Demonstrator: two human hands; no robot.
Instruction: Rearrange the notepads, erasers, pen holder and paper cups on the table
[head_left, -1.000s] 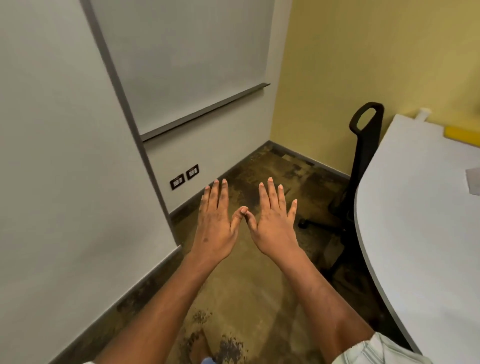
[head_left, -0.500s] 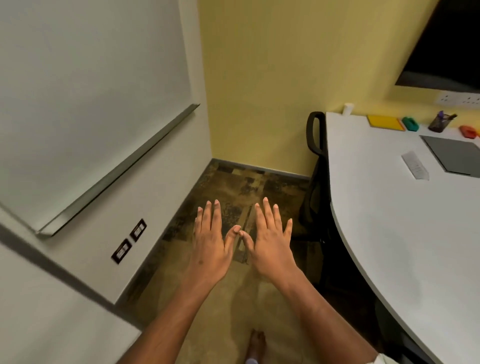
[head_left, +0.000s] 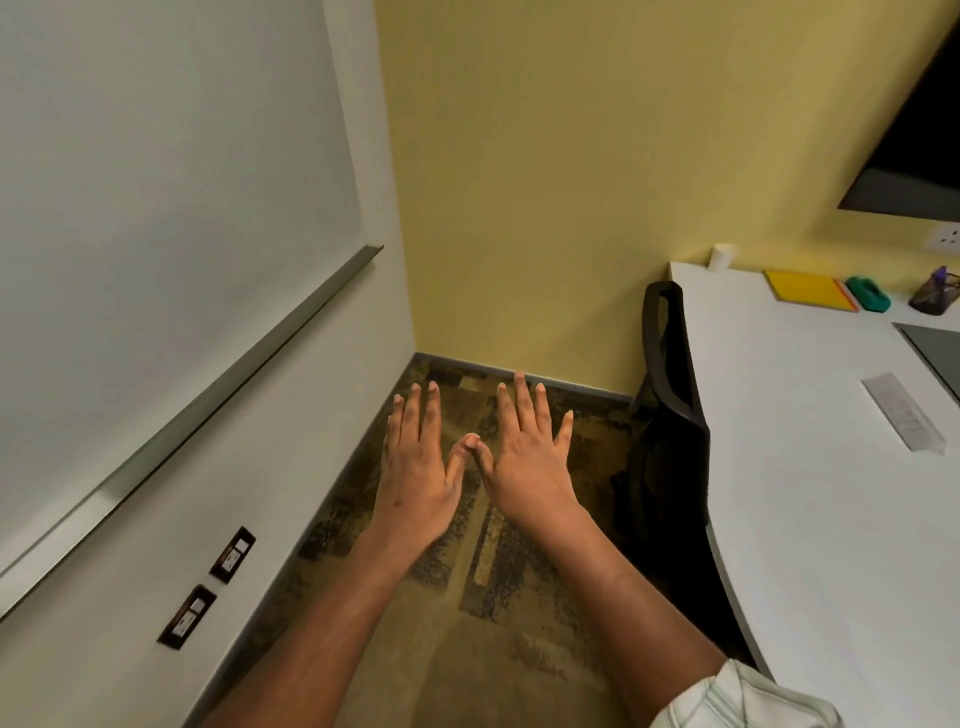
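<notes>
My left hand (head_left: 415, 467) and my right hand (head_left: 530, 462) are stretched out flat over the floor, palms down, fingers spread, thumbs touching; both hold nothing. The white table (head_left: 810, 493) is off to the right of the hands. Along its far edge stand a white paper cup (head_left: 722, 258), a yellow notepad (head_left: 808, 291), a green eraser (head_left: 868, 294) and a dark mesh pen holder (head_left: 935, 293) with pens in it. A pale paper strip (head_left: 903, 411) lies further forward on the table.
A black office chair (head_left: 670, 415) is tucked against the table's left edge. A whiteboard with a metal tray (head_left: 218, 395) covers the left wall, with sockets (head_left: 208, 587) below. A dark flat mat (head_left: 935, 353) lies at the table's right. A dark screen (head_left: 919, 156) hangs top right.
The view has swung right and upward, bringing the table's far edge with cup, notepad, eraser and pen holder closer. My hands stay flat and open with thumbs touching.
</notes>
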